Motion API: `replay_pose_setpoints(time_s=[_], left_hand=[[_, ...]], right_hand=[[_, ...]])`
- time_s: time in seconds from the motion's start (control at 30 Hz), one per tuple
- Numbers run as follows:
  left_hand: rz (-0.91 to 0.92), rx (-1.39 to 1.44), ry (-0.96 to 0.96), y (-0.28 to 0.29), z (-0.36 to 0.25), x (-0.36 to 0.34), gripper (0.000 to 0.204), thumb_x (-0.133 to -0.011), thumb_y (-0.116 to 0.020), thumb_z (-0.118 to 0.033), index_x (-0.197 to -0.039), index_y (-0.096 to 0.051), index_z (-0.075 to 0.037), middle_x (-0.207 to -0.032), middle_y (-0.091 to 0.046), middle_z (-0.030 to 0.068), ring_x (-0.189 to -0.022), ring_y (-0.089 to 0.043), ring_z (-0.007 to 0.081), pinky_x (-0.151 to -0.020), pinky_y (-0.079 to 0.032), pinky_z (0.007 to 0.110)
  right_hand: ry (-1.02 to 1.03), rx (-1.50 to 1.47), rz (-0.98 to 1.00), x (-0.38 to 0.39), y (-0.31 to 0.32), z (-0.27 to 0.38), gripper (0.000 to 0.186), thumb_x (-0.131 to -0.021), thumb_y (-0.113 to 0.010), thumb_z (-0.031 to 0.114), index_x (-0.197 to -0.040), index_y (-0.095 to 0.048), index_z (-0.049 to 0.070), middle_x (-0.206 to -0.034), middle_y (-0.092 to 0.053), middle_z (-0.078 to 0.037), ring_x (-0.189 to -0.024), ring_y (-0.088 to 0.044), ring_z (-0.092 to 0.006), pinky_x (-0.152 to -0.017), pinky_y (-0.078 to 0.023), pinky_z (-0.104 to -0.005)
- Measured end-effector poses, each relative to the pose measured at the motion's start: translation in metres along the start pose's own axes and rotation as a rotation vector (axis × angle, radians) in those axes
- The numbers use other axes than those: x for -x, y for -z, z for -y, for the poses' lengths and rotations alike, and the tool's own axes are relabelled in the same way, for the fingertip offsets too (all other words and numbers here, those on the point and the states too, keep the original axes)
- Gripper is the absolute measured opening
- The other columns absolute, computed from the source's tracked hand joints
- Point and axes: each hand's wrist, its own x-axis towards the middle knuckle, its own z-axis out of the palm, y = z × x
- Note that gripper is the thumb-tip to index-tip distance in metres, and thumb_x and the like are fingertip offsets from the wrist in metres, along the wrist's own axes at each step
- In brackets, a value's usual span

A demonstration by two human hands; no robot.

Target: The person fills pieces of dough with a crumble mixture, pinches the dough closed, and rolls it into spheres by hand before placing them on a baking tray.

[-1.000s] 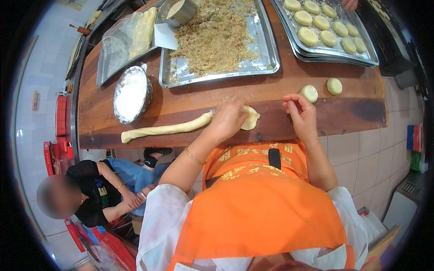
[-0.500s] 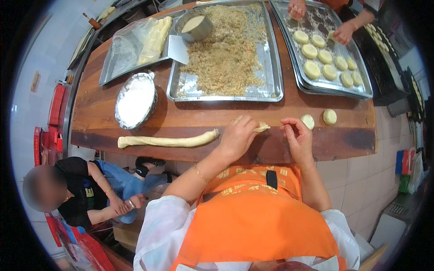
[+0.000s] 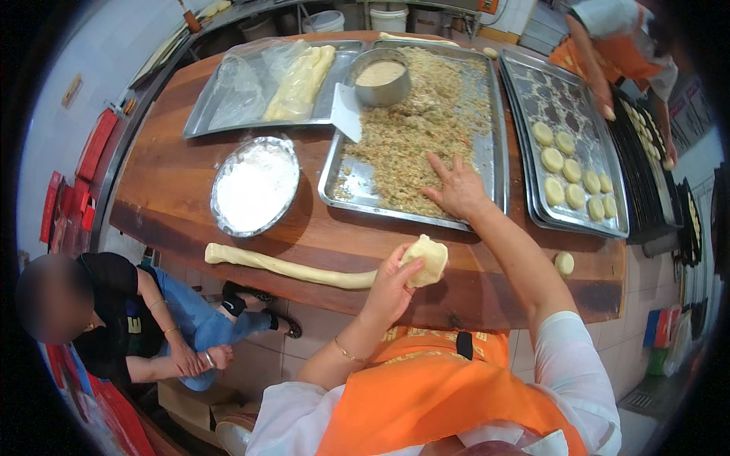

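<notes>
My left hand (image 3: 394, 283) grips a flattened round of dough (image 3: 430, 258) by its edge, thumb on top, above the table's near edge. My right hand (image 3: 461, 190) reaches over the near side of a large metal tray (image 3: 328, 176), fingers spread at the surface of a crumbly brown filling (image 3: 418, 129); nothing shows in its grasp. To the left along the table edge lies a long dough rope (image 3: 293, 271), its right end just behind my left hand. One small dough round (image 3: 563, 264) rests on the table right of my right forearm.
A bowl of white flour (image 3: 255, 186) stands left. Behind it, a tray (image 3: 199, 125) bears plastic-covered dough. A round metal tub (image 3: 380, 82) of tan powder and a white card (image 3: 346, 112) sit at the filling. Stacked trays (image 3: 532, 199) hold dough rounds (image 3: 553, 159). A co-worker (image 3: 608, 45) stands far right; another person (image 3: 114, 319) sits left.
My right hand has moved from the table edge forward to the filling. My left hand has raised the dough, now showing flat. The co-worker's hands have left the dough-round tray, shifting right.
</notes>
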Motion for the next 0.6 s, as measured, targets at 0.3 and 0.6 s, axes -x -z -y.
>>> replay_pose_setpoints(time_s=[0.3, 0.6], left_hand=[[0.035, 0.156, -0.076, 0.028, 0.0, -0.004, 0.039, -0.096, -0.061, -0.009, -0.133, -0.05, -0.002, -0.12, -0.065, 0.0105, -0.11, -0.065, 0.0207, -0.095, -0.054, 0.034], [0.131, 0.258, -0.078, 0.017, -0.008, -0.015, 0.037, -0.098, -0.061, -0.014, -0.131, -0.052, -0.002, -0.12, -0.063, 0.0077, -0.109, -0.064, 0.0165, -0.093, -0.053, 0.029]], right_hand=[[0.262, 0.151, 0.084, -0.071, -0.025, -0.006, 0.022, -0.095, -0.051, 0.017, -0.093, -0.067, 0.003, -0.096, -0.067, -0.019, -0.088, -0.066, -0.0381, -0.074, -0.053, -0.0484], [-0.142, -0.804, -0.057, -0.06, -0.033, -0.039, 0.053, -0.104, -0.046, 0.047, -0.13, -0.057, 0.002, -0.114, -0.063, -0.013, -0.105, -0.06, -0.0245, -0.092, -0.047, -0.039]])
